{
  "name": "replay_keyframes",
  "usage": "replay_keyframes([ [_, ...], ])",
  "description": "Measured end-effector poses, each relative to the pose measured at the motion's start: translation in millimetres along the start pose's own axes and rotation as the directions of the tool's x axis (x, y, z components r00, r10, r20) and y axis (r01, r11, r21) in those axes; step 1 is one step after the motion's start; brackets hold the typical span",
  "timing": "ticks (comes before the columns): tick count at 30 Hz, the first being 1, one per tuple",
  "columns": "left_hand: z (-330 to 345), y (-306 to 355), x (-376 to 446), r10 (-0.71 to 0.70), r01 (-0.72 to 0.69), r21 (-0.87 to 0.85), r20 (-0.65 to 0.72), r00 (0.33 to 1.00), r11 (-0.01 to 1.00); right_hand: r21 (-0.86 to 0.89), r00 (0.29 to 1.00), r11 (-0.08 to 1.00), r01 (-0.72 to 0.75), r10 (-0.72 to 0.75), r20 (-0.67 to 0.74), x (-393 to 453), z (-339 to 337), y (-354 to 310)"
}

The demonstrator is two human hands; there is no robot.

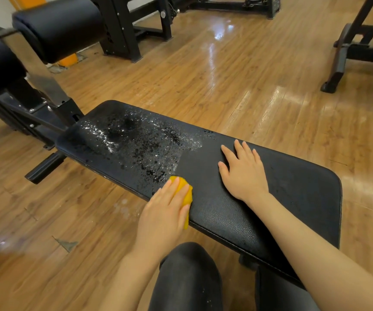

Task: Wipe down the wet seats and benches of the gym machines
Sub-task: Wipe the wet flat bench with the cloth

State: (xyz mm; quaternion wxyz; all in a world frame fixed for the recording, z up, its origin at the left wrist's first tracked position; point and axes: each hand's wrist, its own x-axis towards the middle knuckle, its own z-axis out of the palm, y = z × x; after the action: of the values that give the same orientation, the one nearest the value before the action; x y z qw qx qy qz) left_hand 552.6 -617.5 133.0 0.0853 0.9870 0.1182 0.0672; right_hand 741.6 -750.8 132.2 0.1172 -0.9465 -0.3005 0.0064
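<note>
A black padded bench (293, 198) runs across the view from left to lower right. Its left half is covered with water droplets (136, 140); the right half looks dry and matte. My left hand (163, 212) presses a yellow cloth (186, 194) onto the bench's near edge, right at the border of the wet patch. The cloth is mostly hidden under my fingers. My right hand (244, 173) lies flat on the dry part of the bench, fingers spread.
Black roller pads (57, 28) and the bench's steel frame (46, 104) stand at the left. More machine frames (349, 52) sit at the back and right on a shiny wooden floor (226, 75). My knees (187, 277) are below the bench.
</note>
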Motion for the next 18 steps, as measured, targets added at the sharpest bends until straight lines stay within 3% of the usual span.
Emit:
replay_keyframes([
  [6, 6, -3, 31, 0.067, -0.068, 0.009, 0.028, 0.997, 0.998, -0.015, 1.0, 1.0, -0.005, 0.005, -0.008, 0, 2, 0],
  [12, 6, 1, 120, -0.005, 0.003, 0.017, 0.117, 0.993, 1.0, -0.025, 1.0, 1.0, -0.013, 0.012, -0.021, 1, 3, -2],
  [18, 3, -1, 42, -0.026, 0.027, -0.007, 0.037, 0.999, 1.0, -0.022, 1.0, 1.0, -0.008, 0.008, -0.01, 1, 3, -1],
])
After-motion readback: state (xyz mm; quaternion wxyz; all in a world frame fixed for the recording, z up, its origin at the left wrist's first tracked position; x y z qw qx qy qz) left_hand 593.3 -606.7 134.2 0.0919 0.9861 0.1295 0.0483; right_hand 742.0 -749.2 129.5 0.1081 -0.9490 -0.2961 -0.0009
